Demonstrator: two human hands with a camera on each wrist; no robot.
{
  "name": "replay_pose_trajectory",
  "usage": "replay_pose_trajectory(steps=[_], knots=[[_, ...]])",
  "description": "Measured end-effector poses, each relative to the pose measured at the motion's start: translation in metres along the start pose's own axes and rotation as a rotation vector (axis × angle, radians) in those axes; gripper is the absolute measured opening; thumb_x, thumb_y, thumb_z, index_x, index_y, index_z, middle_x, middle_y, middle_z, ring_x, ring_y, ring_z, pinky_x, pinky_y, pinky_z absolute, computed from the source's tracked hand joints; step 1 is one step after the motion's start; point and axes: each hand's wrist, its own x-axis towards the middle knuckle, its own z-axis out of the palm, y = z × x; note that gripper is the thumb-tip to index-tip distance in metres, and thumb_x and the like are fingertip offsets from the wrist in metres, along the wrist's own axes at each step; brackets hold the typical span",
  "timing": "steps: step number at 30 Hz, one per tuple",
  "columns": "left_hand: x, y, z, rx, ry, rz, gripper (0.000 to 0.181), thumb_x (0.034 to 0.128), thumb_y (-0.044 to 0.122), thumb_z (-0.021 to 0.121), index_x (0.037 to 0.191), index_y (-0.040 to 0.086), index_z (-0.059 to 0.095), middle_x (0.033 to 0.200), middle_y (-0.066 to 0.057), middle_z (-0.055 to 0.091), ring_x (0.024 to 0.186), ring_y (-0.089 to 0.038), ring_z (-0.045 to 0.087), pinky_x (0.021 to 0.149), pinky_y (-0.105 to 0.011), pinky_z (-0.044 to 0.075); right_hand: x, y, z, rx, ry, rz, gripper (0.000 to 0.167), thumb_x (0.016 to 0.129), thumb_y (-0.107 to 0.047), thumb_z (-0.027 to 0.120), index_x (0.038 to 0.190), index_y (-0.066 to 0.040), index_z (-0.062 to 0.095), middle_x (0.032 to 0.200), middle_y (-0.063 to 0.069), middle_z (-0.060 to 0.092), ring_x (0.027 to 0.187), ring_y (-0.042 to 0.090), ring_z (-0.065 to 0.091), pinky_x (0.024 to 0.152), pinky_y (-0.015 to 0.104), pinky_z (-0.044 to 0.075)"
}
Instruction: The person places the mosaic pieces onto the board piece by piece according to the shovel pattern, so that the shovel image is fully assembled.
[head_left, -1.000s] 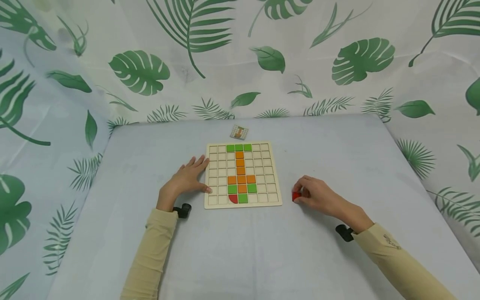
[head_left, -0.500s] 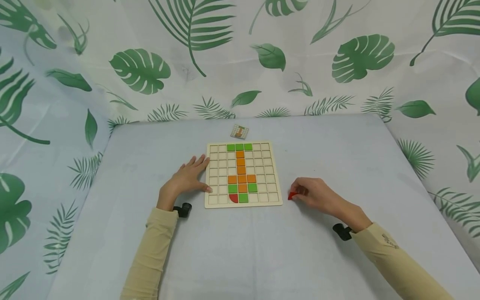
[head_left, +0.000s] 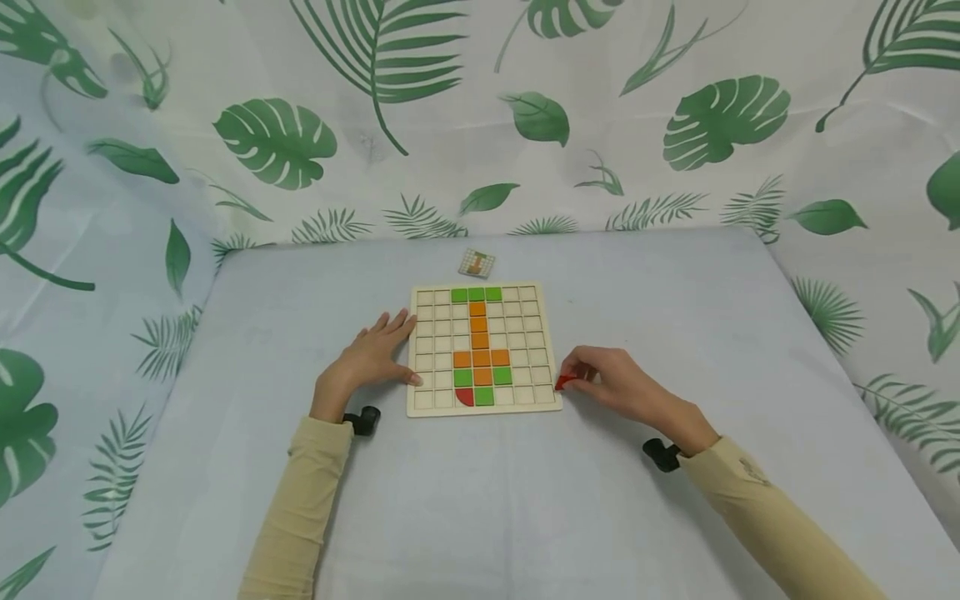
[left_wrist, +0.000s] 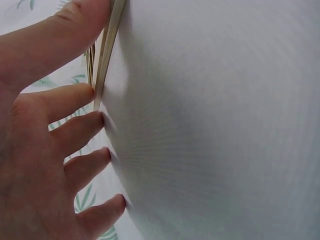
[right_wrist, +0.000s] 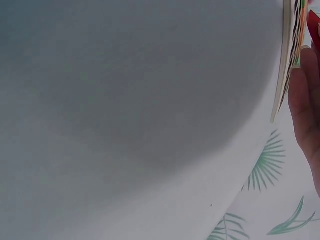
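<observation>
A square cream grid board [head_left: 525,407] lies mid-table, with green and orange square tiles and a red quarter-round tile [head_left: 465,397] set in its cells. Along the board's left edge rests my left hand [head_left: 369,360], fingers spread, the thumb on its rim; the left wrist view shows the fingertips [left_wrist: 102,120] at the board's side. Between thumb and fingers my right hand [head_left: 618,385] pinches a small red tile [head_left: 564,382] at the board's right edge, near the lower corner. In the right wrist view only part of that hand and the red tile [right_wrist: 314,29] show.
Behind the board lies a small card [head_left: 477,262] printed with a similar coloured grid pattern. A pale cloth covers the table [head_left: 450,517]. Leaf-printed fabric [head_left: 435,167] rises behind and at both sides.
My right hand has moved left with the red tile, from the table beside the board to its right edge. My left hand stays in place on the board's left edge.
</observation>
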Motion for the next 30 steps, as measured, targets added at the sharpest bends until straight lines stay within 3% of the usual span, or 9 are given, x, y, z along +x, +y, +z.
replay_pose_trajectory(steps=[5, 12, 30], knots=[[-0.001, -0.002, 0.001, -0.004, 0.005, 0.005, 0.108, 0.0875, 0.037, 0.082, 0.166, 0.010, 0.014, 0.174, -0.012, 0.005, 0.160, -0.038, -0.002, 0.129, -0.061, 0.004, 0.010, -0.007, 0.005, 0.027, -0.008, -0.002, 0.019, 0.086, 0.004, 0.078, 0.096, -0.010, 0.071, 0.089, -0.004, 0.072, 0.080, 0.007, 0.062, 0.071, 0.022, 0.055], [-0.003, 0.000, 0.000, 0.008, 0.005, 0.007, 0.107, 0.0880, 0.037, 0.082, 0.166, 0.009, 0.014, 0.173, -0.013, 0.006, 0.160, -0.039, -0.001, 0.129, -0.061, 0.005, 0.021, -0.016, 0.014, 0.048, -0.008, -0.062, 0.019, 0.085, 0.004, 0.079, 0.098, -0.006, 0.071, 0.088, -0.002, 0.072, 0.079, 0.010, 0.062, 0.070, 0.022, 0.056], [-0.004, 0.001, -0.003, 0.002, 0.001, 0.006, 0.107, 0.0877, 0.037, 0.082, 0.166, 0.010, 0.014, 0.174, -0.012, 0.006, 0.160, -0.038, -0.002, 0.129, -0.061, 0.004, 0.040, -0.031, 0.037, 0.101, -0.093, -0.064, 0.011, 0.091, -0.002, 0.076, 0.101, -0.005, 0.074, 0.095, 0.001, 0.074, 0.083, 0.010, 0.065, 0.076, 0.024, 0.059]])
